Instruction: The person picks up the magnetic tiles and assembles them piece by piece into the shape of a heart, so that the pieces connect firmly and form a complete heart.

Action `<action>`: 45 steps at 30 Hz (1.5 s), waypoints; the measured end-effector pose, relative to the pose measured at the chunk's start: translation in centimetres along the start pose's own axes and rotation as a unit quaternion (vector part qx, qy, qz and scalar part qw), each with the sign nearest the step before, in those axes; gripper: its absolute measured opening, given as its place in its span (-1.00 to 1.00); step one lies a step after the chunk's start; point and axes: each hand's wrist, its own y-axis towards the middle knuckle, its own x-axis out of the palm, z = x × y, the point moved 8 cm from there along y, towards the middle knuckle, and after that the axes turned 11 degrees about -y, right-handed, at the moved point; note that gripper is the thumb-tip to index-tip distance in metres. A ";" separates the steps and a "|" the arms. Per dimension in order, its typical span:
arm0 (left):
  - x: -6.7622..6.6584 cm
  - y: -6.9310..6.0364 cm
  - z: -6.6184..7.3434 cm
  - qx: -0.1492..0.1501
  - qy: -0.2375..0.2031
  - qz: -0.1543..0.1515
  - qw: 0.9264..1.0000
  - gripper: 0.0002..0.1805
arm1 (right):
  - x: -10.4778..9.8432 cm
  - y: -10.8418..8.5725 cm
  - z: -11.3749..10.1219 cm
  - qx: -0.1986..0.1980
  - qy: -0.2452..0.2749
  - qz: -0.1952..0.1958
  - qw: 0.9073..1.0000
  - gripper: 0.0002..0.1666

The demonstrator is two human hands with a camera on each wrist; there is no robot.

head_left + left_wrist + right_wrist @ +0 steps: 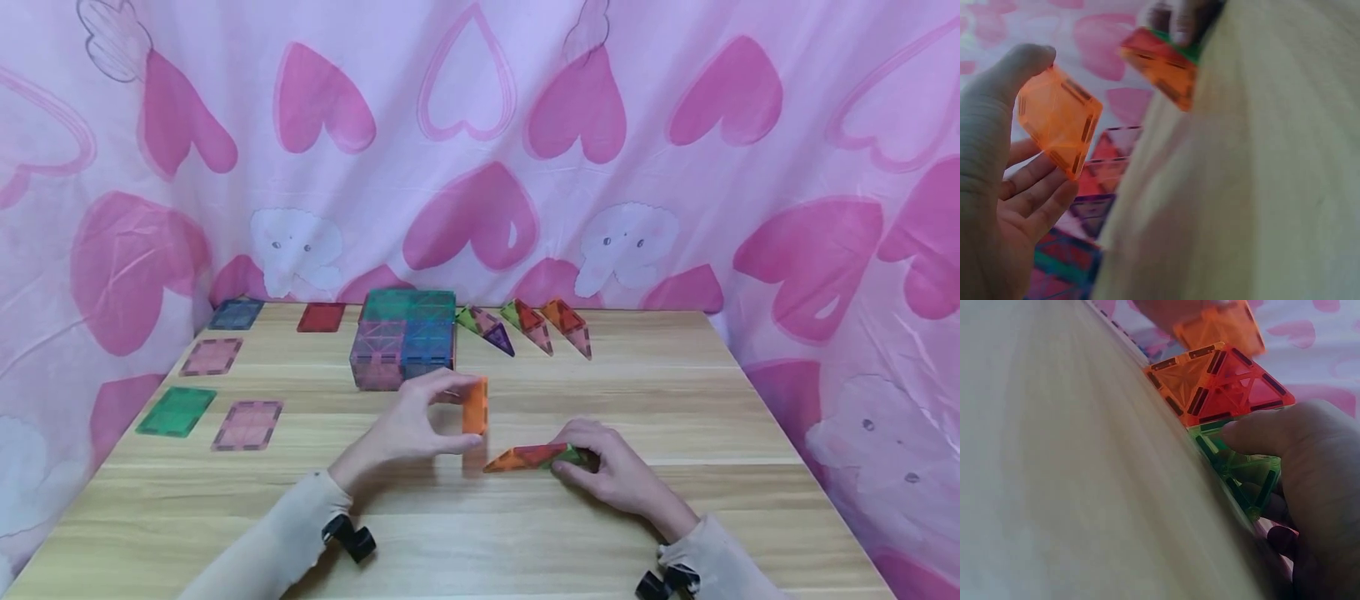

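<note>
The left hand (420,417) holds an orange square tile (475,407) upright by its edges, thumb below and fingers above; the left wrist view shows the translucent tile (1060,122) pinched between thumb and fingertips. Just to its right, the right hand (618,471) grips a joined row of triangular tiles: orange (1182,381), red (1244,387) and green (1241,469). Thumb and fingers close on the green end, partly covering it. The row (532,457) stands tilted near the table surface, its orange tip towards the left hand, apart from the square tile in the head view.
A box-like block of green, blue and pink tiles (405,333) stands at the back centre. Right of it lie several joined triangle pieces (528,325). Flat square tiles, blue (236,314), red (321,317), green (177,412) and pink (247,425), lie at the left.
</note>
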 end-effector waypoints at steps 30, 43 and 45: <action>3.4 0.2 -3.4 -0.011 -0.043 -0.060 0.997 -0.08 | -2.5 -0.1 4.5 0.110 0.188 0.082 0.973 -0.65; 3.6 0.0 -3.8 0.005 -0.051 -0.058 0.997 -0.08 | -6.3 2.8 13.4 0.262 0.041 0.217 0.939 -0.29; 3.5 0.1 -3.8 0.007 -0.049 -0.055 0.997 -0.08 | -6.4 3.8 14.1 0.263 0.021 0.207 0.942 -0.26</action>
